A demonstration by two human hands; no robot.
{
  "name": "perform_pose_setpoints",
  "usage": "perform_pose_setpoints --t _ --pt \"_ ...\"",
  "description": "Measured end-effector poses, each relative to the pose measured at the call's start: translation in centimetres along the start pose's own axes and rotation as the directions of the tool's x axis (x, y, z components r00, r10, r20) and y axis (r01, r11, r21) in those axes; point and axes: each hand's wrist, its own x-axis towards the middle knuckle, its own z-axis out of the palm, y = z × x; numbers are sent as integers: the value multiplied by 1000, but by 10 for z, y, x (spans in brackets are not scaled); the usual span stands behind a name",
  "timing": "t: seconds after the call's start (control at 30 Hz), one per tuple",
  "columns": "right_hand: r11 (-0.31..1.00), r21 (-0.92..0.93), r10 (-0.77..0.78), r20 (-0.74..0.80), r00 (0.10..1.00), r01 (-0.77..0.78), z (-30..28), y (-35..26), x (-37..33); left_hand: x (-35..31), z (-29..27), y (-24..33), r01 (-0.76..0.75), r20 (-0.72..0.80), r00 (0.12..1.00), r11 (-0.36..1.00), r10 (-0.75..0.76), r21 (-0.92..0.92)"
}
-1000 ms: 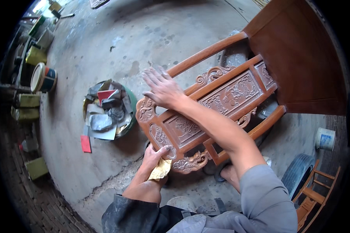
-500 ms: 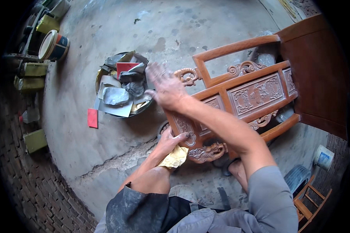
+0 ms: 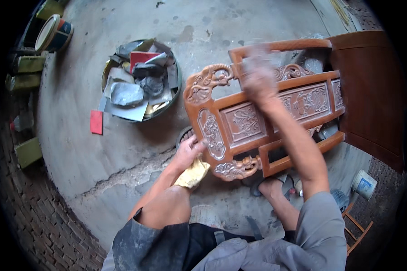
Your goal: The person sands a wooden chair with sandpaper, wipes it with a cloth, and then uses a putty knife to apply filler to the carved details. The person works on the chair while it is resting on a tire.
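Note:
A reddish-brown carved wooden chair back (image 3: 244,125) lies tilted before me, with pale dust in its carving. My left hand (image 3: 188,154) holds its near left edge, thumb along the rim and the other fingers partly hidden. A crumpled piece of yellow sandpaper (image 3: 193,174) rests on my knee, beside my left wrist. Smeared by motion, my right hand (image 3: 259,77) is over the upper rail and middle panels; its fingers cannot be made out, nor whether anything is in them.
Left of the chair back, a round dark tub (image 3: 178,86) holds sanding sheets, grey cloths and a red sheet. A red pad (image 3: 96,122) lies on the concrete floor beside it. A broad brown panel (image 3: 371,99) adjoins the right end. Paint buckets (image 3: 54,34) stand far left.
My right hand has swept right from the chair back's left end to its upper middle, uncovering the left carving. The whole view has shifted slightly. My left hand stays at the left edge.

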Motion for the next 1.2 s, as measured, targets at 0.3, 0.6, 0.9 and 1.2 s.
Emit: perform_pose_setpoints --t 0.3,0.6,0.9,1.2 --pt "867 414 -284 -42 958 276 1 -152 12 -2 -7 -5 246 178 969 695 -169 -676" --pt "616 660 -683 175 709 431 -54 -152 -112 2 -26 -22 228 89 968 674 -235 -702" --pt "746 646 -417 266 869 161 -57 -163 -130 3 -5 1 108 -15 985 690 -169 -716" --pt "983 179 -90 319 943 33 -69 -29 -184 3 -7 -6 226 219 971 635 -91 -738"
